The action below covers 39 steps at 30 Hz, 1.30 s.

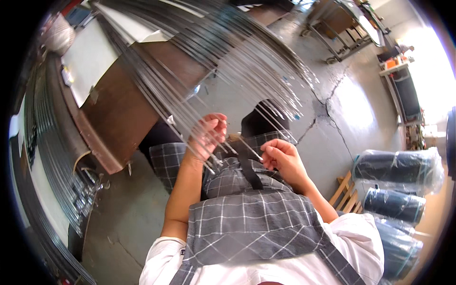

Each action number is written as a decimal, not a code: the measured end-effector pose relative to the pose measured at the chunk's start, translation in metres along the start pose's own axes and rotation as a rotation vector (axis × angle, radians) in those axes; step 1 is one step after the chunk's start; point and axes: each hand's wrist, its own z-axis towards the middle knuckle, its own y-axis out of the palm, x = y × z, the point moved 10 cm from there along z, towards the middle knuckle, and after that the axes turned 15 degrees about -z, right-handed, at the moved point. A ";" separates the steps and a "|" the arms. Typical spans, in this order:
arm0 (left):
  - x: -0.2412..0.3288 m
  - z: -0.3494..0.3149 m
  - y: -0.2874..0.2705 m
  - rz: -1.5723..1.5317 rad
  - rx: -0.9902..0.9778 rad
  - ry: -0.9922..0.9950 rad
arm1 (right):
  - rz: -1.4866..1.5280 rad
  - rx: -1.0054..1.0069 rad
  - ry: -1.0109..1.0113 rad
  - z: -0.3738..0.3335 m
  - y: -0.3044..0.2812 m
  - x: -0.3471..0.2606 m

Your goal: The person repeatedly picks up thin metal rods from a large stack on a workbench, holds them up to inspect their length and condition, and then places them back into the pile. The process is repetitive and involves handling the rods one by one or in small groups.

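Long, thin grey rods [156, 90] stretch from the table toward me, their pale tips near my lap. My left hand [207, 137] is loosely curled around a few of them, and their ends poke out below the palm. My right hand [281, 159] is closed in a pinch at the tip of a single thin rod [251, 149], held apart from those at the left hand. To the right of the table, a wide fan of similar rods [256, 66] overhangs the floor; it is partly blurred.
The brown table [118, 99] bears white sheets and a ball of twine [58, 34]. More rods [52, 123] hang along the left. Plastic-wrapped rolls [396, 171] lie at right by a wooden pallet [346, 194]. A wheeled cart [339, 28] stands farther off on the cracked floor [332, 104].
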 end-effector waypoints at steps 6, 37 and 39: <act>0.010 0.033 0.071 0.142 -0.261 -0.050 | 0.576 0.021 -0.125 -0.001 -0.032 -0.012; 0.025 0.046 0.132 0.524 0.128 0.579 | 0.040 0.395 0.007 0.017 -0.114 0.053; 0.021 0.048 0.127 0.545 0.099 0.528 | 0.035 0.368 0.025 0.018 -0.113 0.057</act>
